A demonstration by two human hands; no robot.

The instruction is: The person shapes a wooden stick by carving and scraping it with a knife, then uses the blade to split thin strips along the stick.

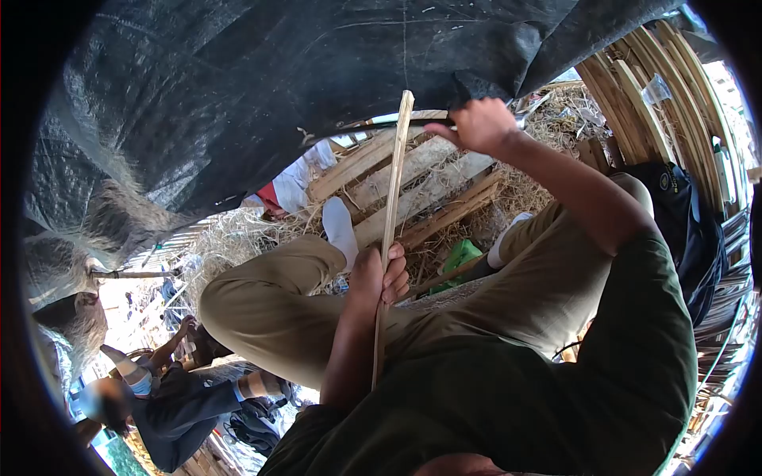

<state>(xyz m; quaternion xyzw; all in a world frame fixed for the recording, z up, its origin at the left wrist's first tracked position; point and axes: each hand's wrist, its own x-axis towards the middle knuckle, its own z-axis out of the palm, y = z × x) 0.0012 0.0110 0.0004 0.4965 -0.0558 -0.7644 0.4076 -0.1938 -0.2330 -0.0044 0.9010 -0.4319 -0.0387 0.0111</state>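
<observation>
Stick: one
Hands: two
Blade: one, by the stick
White socks: two, either side of the stick
Black bag: one, right of the stick

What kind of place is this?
It's probably a simple woodworking spot under a dark sheet: long wood strips are gathered at one side, thin shavings lie around rough boards, and the left hand grips a wooden stick.
</observation>
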